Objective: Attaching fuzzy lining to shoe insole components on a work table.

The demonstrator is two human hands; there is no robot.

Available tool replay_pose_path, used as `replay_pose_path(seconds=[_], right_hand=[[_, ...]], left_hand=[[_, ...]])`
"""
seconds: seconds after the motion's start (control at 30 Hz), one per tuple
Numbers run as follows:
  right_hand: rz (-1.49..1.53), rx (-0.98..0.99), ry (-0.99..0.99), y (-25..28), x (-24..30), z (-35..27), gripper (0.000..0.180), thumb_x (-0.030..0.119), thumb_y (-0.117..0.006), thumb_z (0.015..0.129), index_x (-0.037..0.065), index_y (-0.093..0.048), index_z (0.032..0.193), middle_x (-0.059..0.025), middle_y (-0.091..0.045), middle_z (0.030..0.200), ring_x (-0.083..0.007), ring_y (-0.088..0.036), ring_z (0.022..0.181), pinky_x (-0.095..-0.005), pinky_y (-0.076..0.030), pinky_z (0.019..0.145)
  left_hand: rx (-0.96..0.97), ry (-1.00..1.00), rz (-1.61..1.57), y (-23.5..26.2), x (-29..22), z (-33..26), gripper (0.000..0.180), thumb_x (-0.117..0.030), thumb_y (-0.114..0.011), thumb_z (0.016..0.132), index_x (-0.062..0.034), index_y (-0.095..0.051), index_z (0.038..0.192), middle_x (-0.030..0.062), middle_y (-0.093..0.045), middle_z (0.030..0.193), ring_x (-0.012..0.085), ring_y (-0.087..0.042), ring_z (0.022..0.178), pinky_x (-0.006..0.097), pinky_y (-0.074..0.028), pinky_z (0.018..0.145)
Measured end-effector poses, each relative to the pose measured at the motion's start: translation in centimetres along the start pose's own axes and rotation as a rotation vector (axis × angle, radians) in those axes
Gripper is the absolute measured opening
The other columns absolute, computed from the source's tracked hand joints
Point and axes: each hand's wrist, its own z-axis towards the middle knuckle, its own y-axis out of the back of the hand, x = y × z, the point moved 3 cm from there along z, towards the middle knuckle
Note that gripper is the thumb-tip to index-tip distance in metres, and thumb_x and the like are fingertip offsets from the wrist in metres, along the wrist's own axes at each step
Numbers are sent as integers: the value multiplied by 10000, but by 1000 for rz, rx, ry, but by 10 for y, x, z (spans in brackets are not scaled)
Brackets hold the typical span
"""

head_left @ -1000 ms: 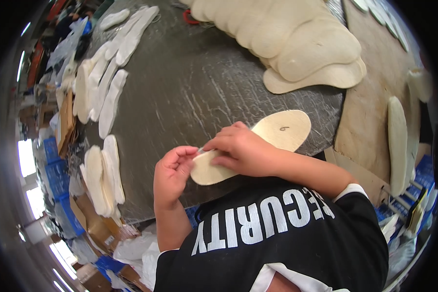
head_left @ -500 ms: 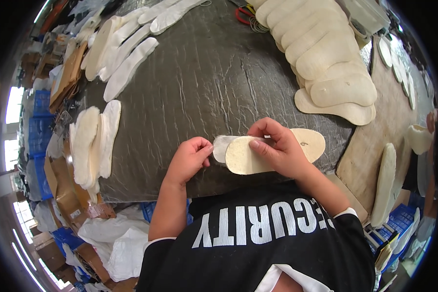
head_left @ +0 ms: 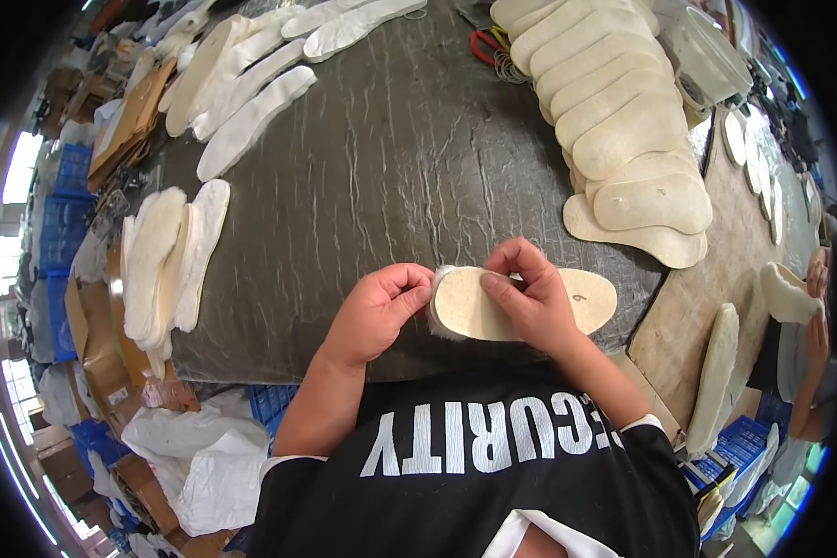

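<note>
A cream felt insole lies crosswise between my hands, just above the near part of the dark tabletop. Fluffy white fleece peeks out around its left end from underneath. My right hand grips the insole across its middle, thumb on top and fingers on the far edge. At the left end, the thumb and forefinger of my left hand pinch together on the fleece edge. A handwritten mark shows on the insole's right end. Most of the fleece layer is hidden beneath the felt.
Overlapping felt insoles run along the table's far right. Fleece insoles are piled at left, with white ones farther back. Red-handled scissors and a plastic tub sit at the back. Another person's hand shows at right.
The white layer stuck out well left of the felt; now the felt's end nearly covers it, leaving a fluffy rim. My left hand has moved right, up to that end.
</note>
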Motion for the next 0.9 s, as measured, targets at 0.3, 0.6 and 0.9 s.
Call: replay_pose_path(seconds=[0.3, 0.6, 0.9], right_hand=[[3, -27, 14, 2, 0, -1, 75, 59, -623, 892, 27, -560, 917, -16, -574, 840, -97, -546, 801, -255, -463, 707], [-166, -87, 123, 1, -10, -3, 112, 74, -663, 845, 56, -587, 925, -51, -575, 857, -196, -529, 819, -326, -412, 780], [-502, -173, 403, -9, 0, -5, 171, 98, -698, 785, 94, -593, 920, -31, -577, 801, -220, -509, 764, -366, -337, 771]], left_hand=[[-33, -21, -71, -8, -1, 2, 130, -120, -561, 971, -2, -612, 950, -13, -593, 869, 72, -527, 786, 231, -454, 724], [-43, -9, -54, -10, -3, -1, 125, -118, -564, 970, -1, -609, 966, -16, -593, 876, 67, -523, 794, 220, -445, 734], [-83, -67, 90, -7, 1, -11, 129, -127, -558, 978, -6, -597, 959, -26, -579, 891, 50, -489, 784, 203, -420, 723]])
